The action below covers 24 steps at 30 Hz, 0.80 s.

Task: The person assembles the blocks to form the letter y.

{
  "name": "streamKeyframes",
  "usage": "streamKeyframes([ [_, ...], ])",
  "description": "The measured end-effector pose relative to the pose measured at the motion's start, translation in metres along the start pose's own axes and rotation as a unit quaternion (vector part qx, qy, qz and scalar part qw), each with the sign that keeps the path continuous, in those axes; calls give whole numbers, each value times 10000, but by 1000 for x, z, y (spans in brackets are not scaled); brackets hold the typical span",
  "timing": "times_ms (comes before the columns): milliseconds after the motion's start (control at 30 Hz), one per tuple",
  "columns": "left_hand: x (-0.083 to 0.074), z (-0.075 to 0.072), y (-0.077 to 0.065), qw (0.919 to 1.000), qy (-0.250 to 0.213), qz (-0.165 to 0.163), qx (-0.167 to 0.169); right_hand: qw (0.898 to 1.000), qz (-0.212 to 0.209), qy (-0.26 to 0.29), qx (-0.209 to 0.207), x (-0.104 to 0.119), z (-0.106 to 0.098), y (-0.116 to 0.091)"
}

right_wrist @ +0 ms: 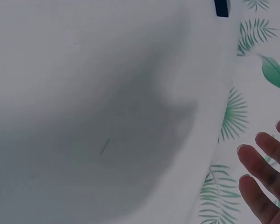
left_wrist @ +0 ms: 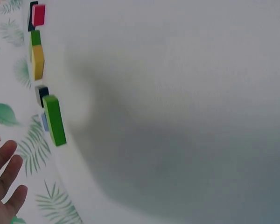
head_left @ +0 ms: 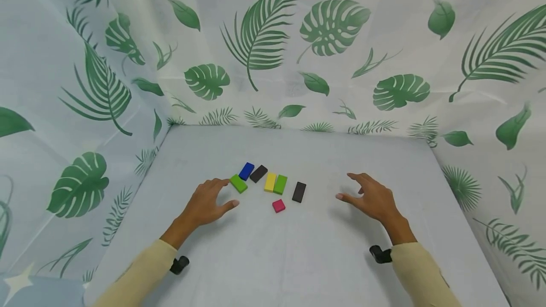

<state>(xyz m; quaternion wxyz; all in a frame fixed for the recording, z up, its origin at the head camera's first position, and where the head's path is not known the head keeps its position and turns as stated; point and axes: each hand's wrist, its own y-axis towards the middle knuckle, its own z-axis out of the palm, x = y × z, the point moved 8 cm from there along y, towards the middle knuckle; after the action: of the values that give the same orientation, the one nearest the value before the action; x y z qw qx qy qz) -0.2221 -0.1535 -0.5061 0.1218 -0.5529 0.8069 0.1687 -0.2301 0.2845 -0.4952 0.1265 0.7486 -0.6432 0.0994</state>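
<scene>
My left hand [head_left: 206, 203] hovers over the table with fingers and thumb spread, holding nothing. Its index fingertip overlaps the edge of a green block [head_left: 238, 184] in the head view. Behind that block lie a blue block [head_left: 246, 171] and a black block [head_left: 258, 174]. A yellow block [head_left: 270, 182] and a second green block [head_left: 280, 185] sit side by side. In front of them is a short red block [head_left: 278, 206]. My right hand [head_left: 375, 198], also empty with fingers apart, is nearest to another black block [head_left: 299, 192], some way to its left.
The blocks lie on a pale table [head_left: 273, 259]. A white curtain [head_left: 273, 98] printed with green leaves stands along its back and sides. Each wrist carries a small black camera, the left one [head_left: 180, 265] and the right one [head_left: 380, 254] close above the table.
</scene>
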Motion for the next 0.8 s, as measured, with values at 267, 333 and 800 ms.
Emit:
streamKeyframes([
  [267,-16,23,6,9968,-587,-318,450,9990,0,426,128,16,9,11],
  [333,-19,28,8,9956,-732,-334,484,9987,10,497,142,18,13,12],
  [800,-43,64,19,9858,-1496,-60,760,9947,-158,961,328,43,43,30],
])
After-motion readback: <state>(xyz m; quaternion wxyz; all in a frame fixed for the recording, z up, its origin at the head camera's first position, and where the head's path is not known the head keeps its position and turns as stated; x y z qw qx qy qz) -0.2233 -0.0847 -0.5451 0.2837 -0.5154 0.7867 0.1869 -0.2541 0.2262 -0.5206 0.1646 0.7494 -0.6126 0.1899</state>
